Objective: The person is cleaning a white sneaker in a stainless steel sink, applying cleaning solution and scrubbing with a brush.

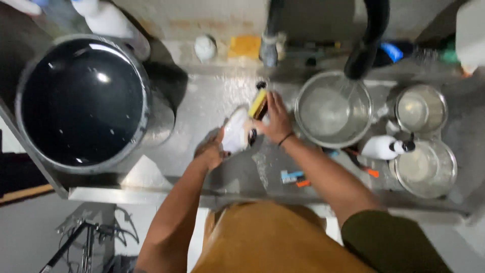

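Item: washing station, seen from above.

Left hand (211,150): closed around the near edge of a white dish (236,132), which was tilted up off the wet steel tabletop (212,96), apparently so its face met the sponge. The blur hid the exact shape of the dish.

Right hand (273,120): clenched on a yellow sponge (258,103) with a dark backing, pressed to the far right edge of the dish; a dark band sat on the wrist. The two hands lay close together, mid-scene, over the tabletop, just left of the basin.

Steel basin (333,108): right of the hands, under a black hose (369,38), water standing in it, likely placed there to catch the flow.

Two smaller steel bowls (422,108): far right, one near and one far, set apart from the basin.

White pump bottle (386,147): lying on its side between basin and near bowl, within the right hand's reach.

Large dark pot (81,101): far left, full of liquid, well apart from the hands.

Small items: yellow pad (244,46) at the far wall; blue and orange bits (294,177) at the near edge.

Tan apron (268,237): near, against the tabletop edge.
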